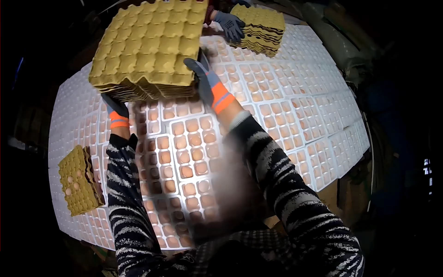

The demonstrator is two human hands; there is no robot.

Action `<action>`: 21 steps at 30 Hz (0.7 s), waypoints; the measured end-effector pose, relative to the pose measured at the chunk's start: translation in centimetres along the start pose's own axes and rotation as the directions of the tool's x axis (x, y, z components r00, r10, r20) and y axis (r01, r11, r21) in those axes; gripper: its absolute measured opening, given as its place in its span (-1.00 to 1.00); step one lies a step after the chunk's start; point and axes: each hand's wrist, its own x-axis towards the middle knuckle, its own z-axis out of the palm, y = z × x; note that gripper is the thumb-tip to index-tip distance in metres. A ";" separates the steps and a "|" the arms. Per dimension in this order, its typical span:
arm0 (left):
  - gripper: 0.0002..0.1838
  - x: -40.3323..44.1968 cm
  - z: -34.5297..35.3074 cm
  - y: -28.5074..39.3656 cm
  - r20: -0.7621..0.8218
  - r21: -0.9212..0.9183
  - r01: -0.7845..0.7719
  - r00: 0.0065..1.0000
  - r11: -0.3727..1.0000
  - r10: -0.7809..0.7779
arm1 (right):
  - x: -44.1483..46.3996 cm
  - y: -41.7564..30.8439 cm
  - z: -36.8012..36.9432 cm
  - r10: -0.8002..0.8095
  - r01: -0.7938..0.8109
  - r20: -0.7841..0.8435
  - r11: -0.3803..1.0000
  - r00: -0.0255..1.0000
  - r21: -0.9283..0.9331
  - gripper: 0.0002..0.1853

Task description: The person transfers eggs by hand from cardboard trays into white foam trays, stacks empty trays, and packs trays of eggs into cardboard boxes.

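Note:
Both my hands, in grey gloves with orange cuffs, hold a thick stack of yellow egg trays (147, 41) above the far part of a surface covered with eggs in clear plastic packs (194, 147). My left hand (116, 110) grips the stack's near left corner from below, its fingers partly hidden under it. On the right side, my right hand (208, 78) presses the stack with the thumb over the top edge and the other fingers mostly hidden. The top tray shows no eggs.
At the left, a small stack of yellow trays (78, 184) holds a few loose eggs. Beyond the packs, another person's grey-gloved hand (229, 25) touches a second tray stack (260, 30). Dark surroundings border the egg packs.

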 end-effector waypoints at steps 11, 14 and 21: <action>-0.45 -6.0 3.0 -4.6 0.498 -0.397 0.839 0.537 0.371 -0.681 | -12.8 9.2 -1.4 0.004 0.071 0.089 0.575 0.996 -0.815 -0.39; -0.46 -8.4 1.4 0.9 0.475 -0.444 0.809 0.577 0.385 -0.664 | -20.6 9.3 -5.3 0.053 0.059 0.091 0.436 0.994 -0.898 -0.40; -0.45 -16.7 -13.5 22.2 0.517 -0.398 0.739 0.670 0.544 -0.533 | -27.0 5.5 -5.2 0.135 0.071 0.135 0.398 0.982 -0.914 -0.47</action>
